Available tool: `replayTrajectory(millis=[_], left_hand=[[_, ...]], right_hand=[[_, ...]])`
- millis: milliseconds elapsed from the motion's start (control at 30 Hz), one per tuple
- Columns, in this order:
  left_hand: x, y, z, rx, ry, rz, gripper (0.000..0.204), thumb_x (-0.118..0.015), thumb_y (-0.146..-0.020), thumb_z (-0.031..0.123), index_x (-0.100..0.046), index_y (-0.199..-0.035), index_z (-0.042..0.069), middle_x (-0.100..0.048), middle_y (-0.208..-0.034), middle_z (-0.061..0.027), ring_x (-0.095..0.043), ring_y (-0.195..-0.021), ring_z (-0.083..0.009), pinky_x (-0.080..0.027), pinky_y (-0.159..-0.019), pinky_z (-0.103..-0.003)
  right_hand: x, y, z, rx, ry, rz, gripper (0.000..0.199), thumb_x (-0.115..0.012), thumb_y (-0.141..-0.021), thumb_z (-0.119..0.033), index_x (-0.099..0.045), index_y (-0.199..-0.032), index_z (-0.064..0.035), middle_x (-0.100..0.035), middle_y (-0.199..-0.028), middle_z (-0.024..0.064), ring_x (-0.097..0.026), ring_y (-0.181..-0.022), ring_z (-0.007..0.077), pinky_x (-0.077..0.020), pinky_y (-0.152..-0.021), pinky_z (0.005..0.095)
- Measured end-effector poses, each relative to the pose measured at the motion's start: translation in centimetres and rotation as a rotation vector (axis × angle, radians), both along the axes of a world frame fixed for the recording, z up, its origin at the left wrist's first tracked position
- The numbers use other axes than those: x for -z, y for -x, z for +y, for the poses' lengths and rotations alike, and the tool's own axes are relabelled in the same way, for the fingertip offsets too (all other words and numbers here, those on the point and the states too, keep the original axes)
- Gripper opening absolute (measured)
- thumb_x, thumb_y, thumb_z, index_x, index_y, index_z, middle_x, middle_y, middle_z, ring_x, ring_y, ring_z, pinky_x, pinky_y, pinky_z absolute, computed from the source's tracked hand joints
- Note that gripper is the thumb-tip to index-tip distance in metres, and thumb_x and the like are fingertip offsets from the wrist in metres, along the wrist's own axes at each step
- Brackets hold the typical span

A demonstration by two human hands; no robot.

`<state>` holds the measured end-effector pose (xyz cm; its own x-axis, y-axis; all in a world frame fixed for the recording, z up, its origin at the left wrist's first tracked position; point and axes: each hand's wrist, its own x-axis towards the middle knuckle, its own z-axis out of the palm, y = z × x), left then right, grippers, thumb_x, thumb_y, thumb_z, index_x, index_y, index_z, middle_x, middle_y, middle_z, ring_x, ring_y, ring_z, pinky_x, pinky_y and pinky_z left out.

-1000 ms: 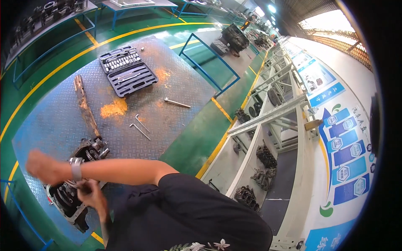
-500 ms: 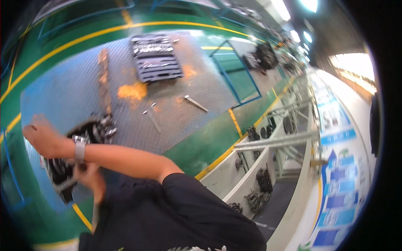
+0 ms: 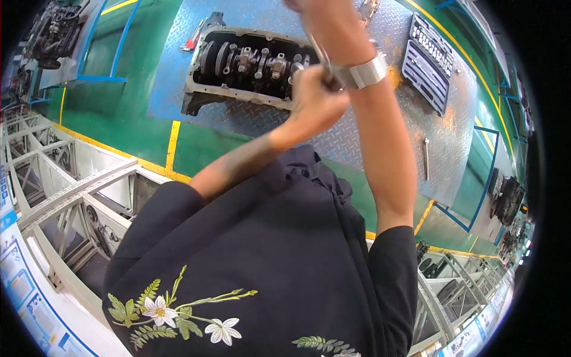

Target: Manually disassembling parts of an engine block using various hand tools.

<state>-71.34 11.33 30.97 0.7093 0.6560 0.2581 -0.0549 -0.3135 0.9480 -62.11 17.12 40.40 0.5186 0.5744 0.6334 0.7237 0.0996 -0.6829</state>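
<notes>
An engine block [image 3: 238, 93] lies on a diamond-plate metal table, its crankshaft [image 3: 260, 64] exposed inside. At the block's right end, my left hand [image 3: 315, 101] is closed around the lower end of a shiny wrench [image 3: 319, 46]. What this end sits on is hidden by the hand. The bar runs up to my right hand [image 3: 327, 24], which appears closed on it; the fingers are blurred and cut off by the top edge. A metal watch [image 3: 367, 72] is on my right wrist.
Right of my forearm are an open socket-set case [image 3: 427, 71] and a long metal tool [image 3: 426, 159] on the table [image 3: 455, 134]. Red-handled tools [image 3: 191, 40] lie beyond the block's left end. Blue frames [image 3: 113, 78] stand on the green floor; metal racks [image 3: 77, 193] are behind me.
My view has swung round, so the engine block moves from lower left to upper middle. My right arm now reaches upward, and my left hand shows more plainly.
</notes>
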Motion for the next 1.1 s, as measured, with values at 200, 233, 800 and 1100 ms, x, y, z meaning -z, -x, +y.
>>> replayTrajectory(millis=[200,233,800,1100], left_hand=[[4.3,-1.1,7.1,-0.172,0.028,-0.063,0.012,-0.072,-0.084,0.005,-0.063,-0.076,0.002,-0.059,-0.065,0.0022,-0.052,-0.06,-0.01,-0.045,-0.056,-0.028],[3.7,-0.5,7.5,-0.293,-0.069,-0.117,0.012,-0.072,-0.084,0.005,-0.063,-0.077,0.002,-0.059,-0.065,0.0018,-0.052,-0.059,-0.0098,-0.045,-0.056,-0.028],[2.7,-4.5,8.7,-0.168,-0.135,-0.157,0.017,-0.069,-0.09,0.011,-0.062,-0.077,0.002,-0.058,-0.067,0.0,-0.052,-0.062,-0.0094,-0.043,-0.057,-0.03],[-1.9,-2.6,0.8,-0.066,0.001,0.147,0.013,-0.068,-0.091,0.015,-0.065,-0.089,0.002,-0.067,-0.08,-0.0009,-0.052,-0.064,-0.0135,-0.042,-0.057,-0.03]], right_hand=[[0.8,0.6,-6.7,-0.235,-0.055,-0.056,0.024,-0.048,-0.098,-0.016,-0.05,-0.076,-0.0075,-0.046,-0.06,0.0049,-0.042,-0.052,0.0164,-0.0354,-0.049,0.0327],[-0.3,-0.6,-7.6,-0.32,-0.061,0.301,0.034,-0.047,-0.101,-0.021,-0.047,-0.069,-0.0095,-0.044,-0.056,0.0019,-0.039,-0.046,0.0124,-0.0329,-0.044,0.029],[-3.9,1.4,-10.1,-0.488,0.234,0.485,0.038,-0.053,-0.094,-0.025,-0.053,-0.062,-0.0044,-0.051,-0.052,0.0062,-0.046,-0.046,0.0152,-0.0406,-0.048,0.0332],[-2.6,2.4,-1.7,0.027,-0.004,0.024,0.034,-0.054,-0.087,-0.023,-0.061,-0.066,0.0029,-0.067,-0.07,0.0259,-0.072,-0.075,0.0401,-0.056,-0.07,0.0519]])
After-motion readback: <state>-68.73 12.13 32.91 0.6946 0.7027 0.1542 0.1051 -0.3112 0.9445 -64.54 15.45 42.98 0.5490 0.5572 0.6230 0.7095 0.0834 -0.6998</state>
